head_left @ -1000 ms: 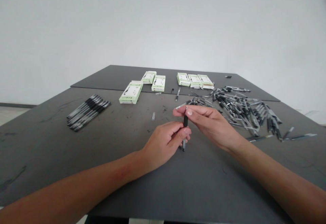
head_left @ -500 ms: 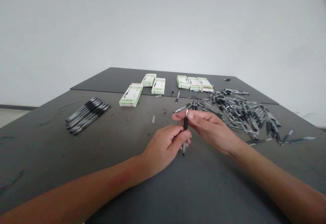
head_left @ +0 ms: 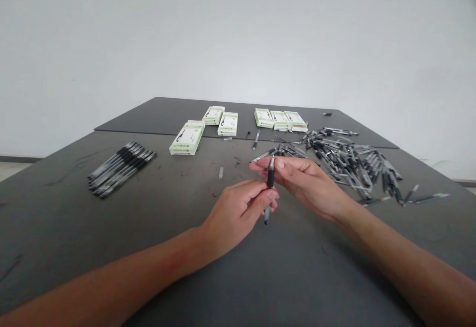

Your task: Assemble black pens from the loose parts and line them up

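My left hand [head_left: 243, 205] is closed around a gel pen [head_left: 270, 178], held upright with its black grip and silver tip above the fist. The pen's clear lower barrel sticks out below the fingers. My right hand [head_left: 303, 180] pinches at the silver tip between thumb and fingers; whether a small part is also held there is hidden. Beyond the right hand lies a loose heap of pens [head_left: 342, 161]. To the left, several pens [head_left: 121, 168] lie side by side in a neat slanted row.
Green-and-white pen boxes [head_left: 187, 138] stand across the back of the dark table [head_left: 178, 277], another group of boxes [head_left: 263, 118] to their right. A clear cap [head_left: 221, 173] and a single pen [head_left: 256, 139] lie in the middle. A pale wall rises behind.
The view has shifted slightly, so the table's contents sit a little further left. More of the pen's silver tip shows between the right fingers. Both hands stay on the pen.
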Demonstrator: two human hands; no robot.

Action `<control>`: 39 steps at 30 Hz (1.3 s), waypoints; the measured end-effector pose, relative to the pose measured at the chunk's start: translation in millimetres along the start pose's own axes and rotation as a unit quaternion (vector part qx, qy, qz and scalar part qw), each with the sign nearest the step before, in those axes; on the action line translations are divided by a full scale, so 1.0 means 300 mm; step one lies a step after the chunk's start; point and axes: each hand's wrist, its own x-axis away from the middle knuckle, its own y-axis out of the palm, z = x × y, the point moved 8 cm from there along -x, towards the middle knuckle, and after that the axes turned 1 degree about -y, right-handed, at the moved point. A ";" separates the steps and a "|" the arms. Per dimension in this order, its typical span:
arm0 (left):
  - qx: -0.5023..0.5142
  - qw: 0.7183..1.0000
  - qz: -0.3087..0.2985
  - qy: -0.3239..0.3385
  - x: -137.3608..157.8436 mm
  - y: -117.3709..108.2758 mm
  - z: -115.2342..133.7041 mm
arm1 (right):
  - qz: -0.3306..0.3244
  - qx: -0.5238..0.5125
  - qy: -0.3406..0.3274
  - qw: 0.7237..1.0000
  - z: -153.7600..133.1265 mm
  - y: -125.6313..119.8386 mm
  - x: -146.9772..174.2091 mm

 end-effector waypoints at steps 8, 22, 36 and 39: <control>0.003 1.000 -0.015 0.005 0.006 0.015 0.007 | 0.102 0.048 -0.009 0.994 0.010 -0.076 -0.011; 0.002 0.998 -0.051 0.044 0.030 0.057 0.020 | 0.043 0.711 -0.135 0.689 0.170 -0.178 -0.141; -0.009 0.996 -0.066 0.059 0.041 0.066 0.018 | 0.210 0.688 -0.118 0.685 -0.057 -0.402 -0.064; -0.014 0.996 -0.066 0.054 0.036 0.067 0.010 | 0.202 0.687 -0.087 0.693 -0.037 -0.480 -0.040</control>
